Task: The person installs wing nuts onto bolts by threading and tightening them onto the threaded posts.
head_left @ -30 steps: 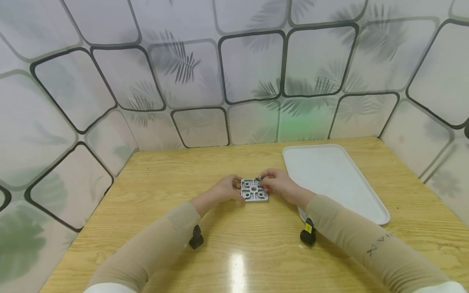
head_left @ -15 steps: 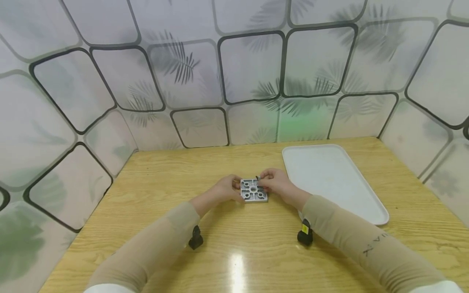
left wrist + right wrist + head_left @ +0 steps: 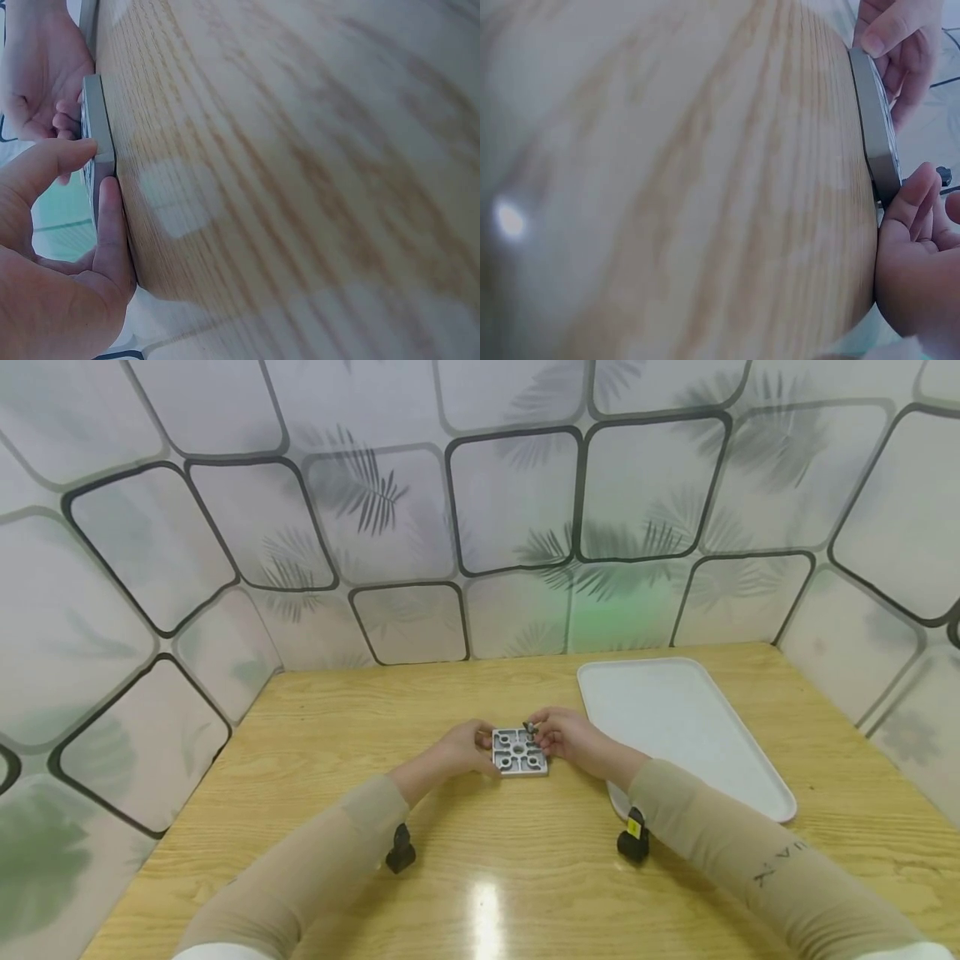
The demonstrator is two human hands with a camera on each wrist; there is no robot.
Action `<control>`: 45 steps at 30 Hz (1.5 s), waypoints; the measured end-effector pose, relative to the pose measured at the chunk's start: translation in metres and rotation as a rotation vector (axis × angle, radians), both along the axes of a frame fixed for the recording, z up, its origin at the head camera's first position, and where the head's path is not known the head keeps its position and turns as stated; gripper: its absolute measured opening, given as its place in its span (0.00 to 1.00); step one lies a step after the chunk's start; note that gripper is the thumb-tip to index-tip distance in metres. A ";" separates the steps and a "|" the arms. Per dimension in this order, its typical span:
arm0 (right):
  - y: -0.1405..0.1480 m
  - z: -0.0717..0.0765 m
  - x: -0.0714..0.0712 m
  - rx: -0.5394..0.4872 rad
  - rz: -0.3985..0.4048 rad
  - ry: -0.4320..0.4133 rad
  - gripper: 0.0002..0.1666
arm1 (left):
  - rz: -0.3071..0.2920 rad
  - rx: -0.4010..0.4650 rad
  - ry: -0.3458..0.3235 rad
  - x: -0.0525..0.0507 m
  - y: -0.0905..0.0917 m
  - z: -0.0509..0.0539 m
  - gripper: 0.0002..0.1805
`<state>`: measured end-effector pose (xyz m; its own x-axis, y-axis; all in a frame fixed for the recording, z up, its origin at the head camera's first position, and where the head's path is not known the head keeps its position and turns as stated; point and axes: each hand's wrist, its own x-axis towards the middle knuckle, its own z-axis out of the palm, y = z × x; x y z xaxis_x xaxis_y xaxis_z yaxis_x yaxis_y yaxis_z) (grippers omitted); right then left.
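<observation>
A square silver metal plate [image 3: 519, 762] lies on the wooden table, its ribbed face with several round holes upward. My left hand [image 3: 463, 747] holds the plate by its left side, thumb on the near edge and fingers at the far corner. A small bolt with a dark, wing-like head [image 3: 530, 727] stands at the plate's far right corner. My right hand [image 3: 567, 739] has its curled fingers at this bolt. In the right wrist view, the dark bolt head [image 3: 943, 176] shows just past the fingertips, partly hidden by them.
A white tray [image 3: 675, 727] lies on the table to the right, partly under the right forearm. The wooden table [image 3: 360, 710] extends around the plate. A patterned curtain [image 3: 517, 502] stands behind and at both sides.
My right fingers closed over the bolt half a second ago and have since shifted slightly, so its head shows again. The left hand and the plate have stayed put.
</observation>
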<state>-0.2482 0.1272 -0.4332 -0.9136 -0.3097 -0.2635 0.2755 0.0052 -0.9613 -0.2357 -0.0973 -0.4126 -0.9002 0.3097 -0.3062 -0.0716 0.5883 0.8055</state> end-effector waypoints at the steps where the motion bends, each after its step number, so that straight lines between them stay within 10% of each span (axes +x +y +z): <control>1: 0.000 0.000 0.000 0.001 0.000 0.000 0.25 | -0.001 0.001 0.002 0.000 0.000 0.000 0.46; 45: -0.005 -0.006 0.004 0.178 -0.025 0.112 0.21 | 0.004 0.011 0.009 0.004 -0.002 0.001 0.45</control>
<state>-0.2445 0.1222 -0.4388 -0.9471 -0.2439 -0.2088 0.1696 0.1722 -0.9704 -0.2316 -0.0990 -0.4116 -0.9043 0.3092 -0.2944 -0.0666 0.5789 0.8126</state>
